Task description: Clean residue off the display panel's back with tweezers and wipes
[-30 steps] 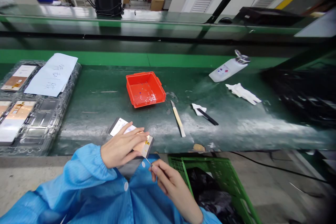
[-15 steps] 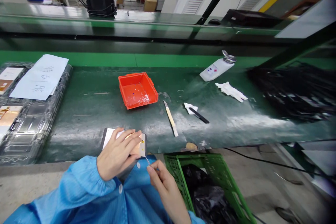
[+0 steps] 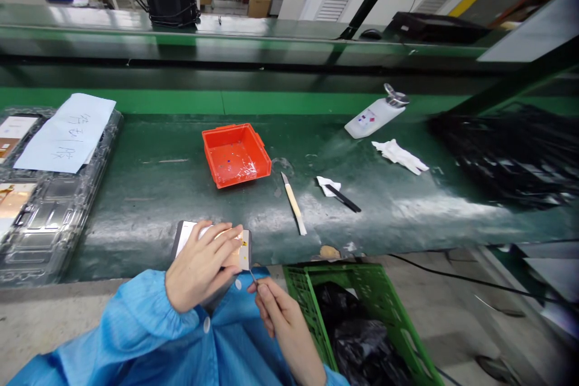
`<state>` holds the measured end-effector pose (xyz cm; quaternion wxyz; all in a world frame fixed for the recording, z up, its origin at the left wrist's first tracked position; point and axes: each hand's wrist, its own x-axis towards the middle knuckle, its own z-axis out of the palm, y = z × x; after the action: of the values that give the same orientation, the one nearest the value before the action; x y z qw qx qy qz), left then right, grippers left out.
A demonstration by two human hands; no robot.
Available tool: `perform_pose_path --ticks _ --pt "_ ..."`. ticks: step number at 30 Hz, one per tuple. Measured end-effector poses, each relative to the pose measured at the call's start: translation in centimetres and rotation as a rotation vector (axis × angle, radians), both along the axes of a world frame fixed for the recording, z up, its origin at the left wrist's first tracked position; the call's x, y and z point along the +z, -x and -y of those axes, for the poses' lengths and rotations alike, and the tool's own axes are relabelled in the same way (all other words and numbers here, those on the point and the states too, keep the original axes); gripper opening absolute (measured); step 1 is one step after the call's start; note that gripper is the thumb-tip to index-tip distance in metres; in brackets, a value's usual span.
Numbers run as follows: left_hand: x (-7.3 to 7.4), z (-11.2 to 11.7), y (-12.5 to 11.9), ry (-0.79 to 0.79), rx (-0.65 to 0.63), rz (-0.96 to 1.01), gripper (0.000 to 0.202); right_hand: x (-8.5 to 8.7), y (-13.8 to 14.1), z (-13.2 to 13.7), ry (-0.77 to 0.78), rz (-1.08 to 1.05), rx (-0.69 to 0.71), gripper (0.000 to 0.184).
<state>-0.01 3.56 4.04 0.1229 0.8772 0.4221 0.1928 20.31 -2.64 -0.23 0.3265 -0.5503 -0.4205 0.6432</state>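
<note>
A flat display panel (image 3: 245,251), with white, copper-coloured and pale areas and a dark rim, lies at the bench's front edge. My left hand (image 3: 203,262) rests flat across it from above, fingers stretched out, covering its middle. Between the pinched fingertips of my right hand (image 3: 275,304) is a thin metal pick-like tool (image 3: 253,277). Its tip reaches the panel's near right corner; whether it touches or goes under the edge I cannot tell. The rest of the tool is hidden in the hand.
Beyond the panel is a red bin (image 3: 237,157). To its right lie a craft knife (image 3: 294,205), black tweezers-like tool (image 3: 344,199), white bottle (image 3: 373,119) and white cloth (image 3: 398,155). Clear trays (image 3: 54,223) stand left. A green crate (image 3: 389,295) with black bags sits below.
My right hand has turned slightly, and its fingers are bunched closer around the tool near the panel's corner. My left hand and the panel have barely moved.
</note>
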Motion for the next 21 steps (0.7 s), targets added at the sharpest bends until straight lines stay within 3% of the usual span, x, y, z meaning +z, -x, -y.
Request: perform_pose_path --ticks 13,21 --pt "-0.3 0.0 0.1 0.019 -0.01 -0.014 0.033 -0.3 -0.3 -0.4 0.005 -0.045 0.032 0.046" --pt "0.0 0.0 -0.1 -0.023 -0.017 -0.026 0.021 -0.4 -1.0 -0.9 -0.196 0.165 0.063 0.034"
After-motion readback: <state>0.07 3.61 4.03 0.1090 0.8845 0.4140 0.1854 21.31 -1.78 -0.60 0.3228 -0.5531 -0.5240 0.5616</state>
